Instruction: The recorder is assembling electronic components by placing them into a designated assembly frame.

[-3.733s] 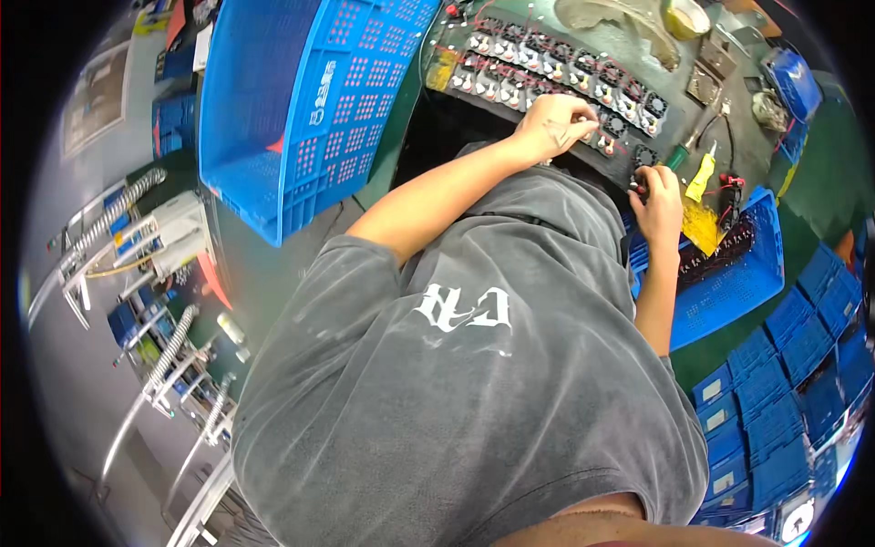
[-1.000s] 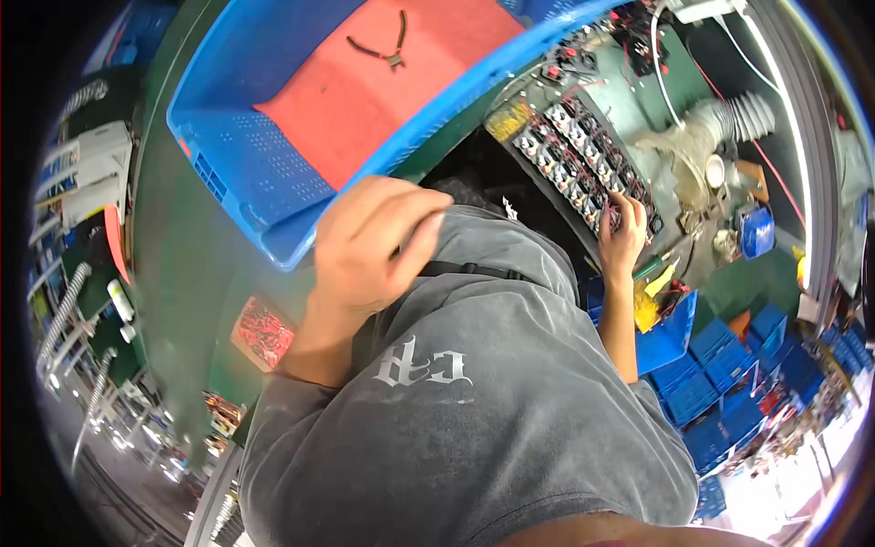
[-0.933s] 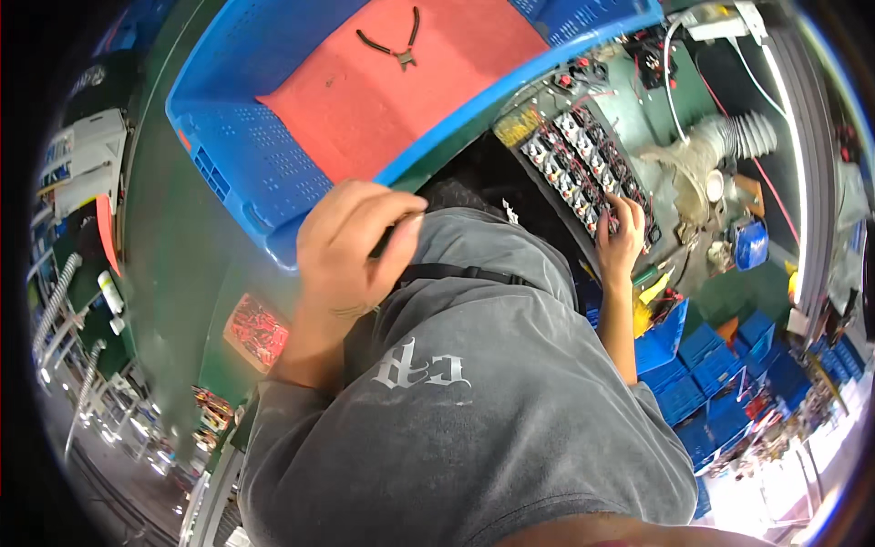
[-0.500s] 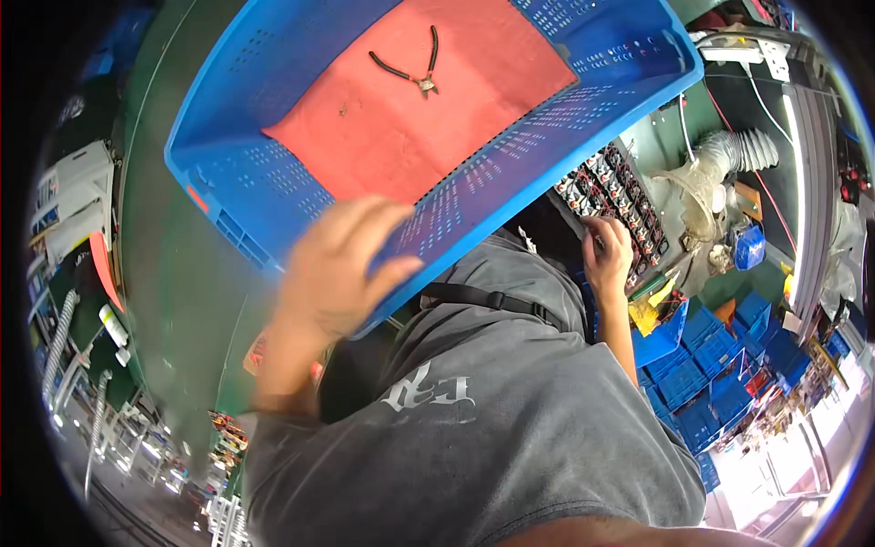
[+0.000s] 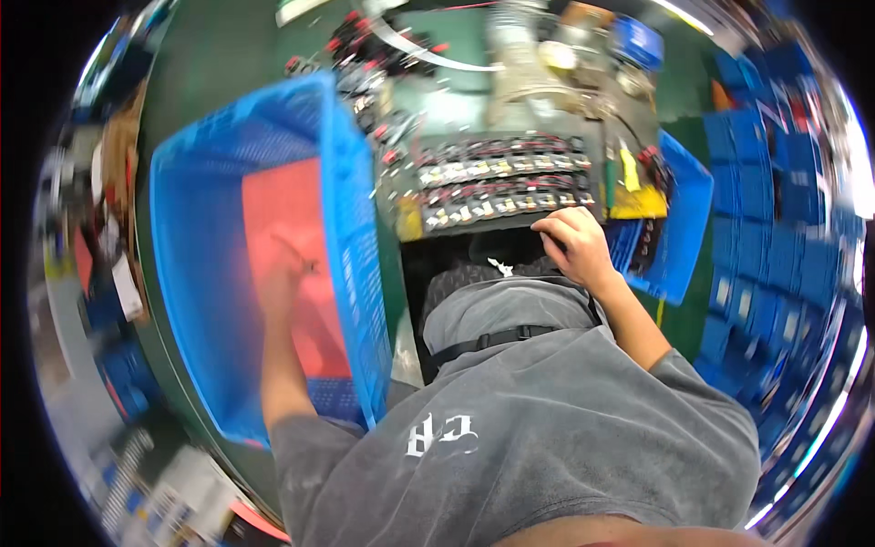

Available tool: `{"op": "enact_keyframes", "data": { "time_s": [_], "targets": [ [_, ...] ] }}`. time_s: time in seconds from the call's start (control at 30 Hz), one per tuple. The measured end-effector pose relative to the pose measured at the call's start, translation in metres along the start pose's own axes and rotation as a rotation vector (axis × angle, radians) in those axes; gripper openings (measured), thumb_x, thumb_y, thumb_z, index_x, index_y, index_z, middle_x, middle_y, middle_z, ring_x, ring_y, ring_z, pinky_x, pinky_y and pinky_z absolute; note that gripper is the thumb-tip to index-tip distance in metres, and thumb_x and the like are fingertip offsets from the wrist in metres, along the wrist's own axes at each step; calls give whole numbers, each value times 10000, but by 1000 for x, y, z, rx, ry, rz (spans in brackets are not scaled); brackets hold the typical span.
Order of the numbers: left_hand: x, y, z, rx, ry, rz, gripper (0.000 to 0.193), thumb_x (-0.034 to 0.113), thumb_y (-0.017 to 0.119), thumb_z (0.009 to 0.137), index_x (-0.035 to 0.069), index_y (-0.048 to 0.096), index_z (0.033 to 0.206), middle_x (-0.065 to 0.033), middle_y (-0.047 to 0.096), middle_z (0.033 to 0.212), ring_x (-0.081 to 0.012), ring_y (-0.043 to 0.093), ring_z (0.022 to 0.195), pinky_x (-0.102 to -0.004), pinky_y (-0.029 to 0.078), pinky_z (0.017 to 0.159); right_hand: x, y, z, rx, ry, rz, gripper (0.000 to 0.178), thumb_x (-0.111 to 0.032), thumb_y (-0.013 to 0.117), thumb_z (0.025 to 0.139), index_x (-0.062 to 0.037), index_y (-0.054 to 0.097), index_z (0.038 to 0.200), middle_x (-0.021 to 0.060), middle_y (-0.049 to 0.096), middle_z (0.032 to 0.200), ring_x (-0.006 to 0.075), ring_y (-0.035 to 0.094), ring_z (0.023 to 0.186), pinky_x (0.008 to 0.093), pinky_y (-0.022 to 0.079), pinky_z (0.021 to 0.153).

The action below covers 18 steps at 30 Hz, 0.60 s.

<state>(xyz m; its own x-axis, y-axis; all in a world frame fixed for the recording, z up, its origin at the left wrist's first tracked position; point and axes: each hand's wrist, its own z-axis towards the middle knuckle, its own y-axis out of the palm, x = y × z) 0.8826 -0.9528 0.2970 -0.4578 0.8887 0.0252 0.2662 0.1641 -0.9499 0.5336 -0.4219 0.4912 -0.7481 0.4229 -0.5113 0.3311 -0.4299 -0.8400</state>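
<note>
Inside the blue crate point(image 5: 351, 246), at my left, lies a pink-red sheet point(image 5: 305, 328). My left hand point(image 5: 278, 283) reaches down onto that sheet, smeared by motion. Close by its fingertips is the blurred pair of diagonal cutters point(image 5: 307, 264); I cannot tell whether the hand grips them. My right hand point(image 5: 581, 244) is at the front edge of a dark board point(image 5: 510, 221), its fingers curled in toward the thumb. What they hold, if anything, is hidden. Rows of small black parts point(image 5: 497, 187) with red wires and metal fittings stand on the board.
A smaller blue bin point(image 5: 688, 223) with yellow items stands right of the board. Farther back are a ribbed duct point(image 5: 515, 46) and a heap of black and red parts point(image 5: 374, 55). Stacked blue bins point(image 5: 756, 210) line the far right. The bench top point(image 5: 228, 55) is green.
The view has turned, so the crate now sits left and the board in front. My left hand has gone from above the crate's near side down into it. My right hand remains by the board.
</note>
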Motion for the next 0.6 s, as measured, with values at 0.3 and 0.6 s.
{"op": "enact_keyframes", "data": {
  "time_s": [0.3,0.6],
  "targets": [
    [37,-100,-39,90,-190,-192,299,264,530,994,10,640,1106,-297,711,1007,-494,687,961,-550,527,787,118,-55,-88,221,143,34,147,-48,731,794,-69,713,938,92,679,902,301,654,881,407,508,808],
    [312,-357,-116,997,-565,-1062,416,444,541,1069,190,446,753,93,253,589,-26,237,469,-237,148,417,215,-91,-126,325,269,245,94,-94,713,855,-60,712,943,95,671,936,308,648,917,422,520,824]
  ]
}}
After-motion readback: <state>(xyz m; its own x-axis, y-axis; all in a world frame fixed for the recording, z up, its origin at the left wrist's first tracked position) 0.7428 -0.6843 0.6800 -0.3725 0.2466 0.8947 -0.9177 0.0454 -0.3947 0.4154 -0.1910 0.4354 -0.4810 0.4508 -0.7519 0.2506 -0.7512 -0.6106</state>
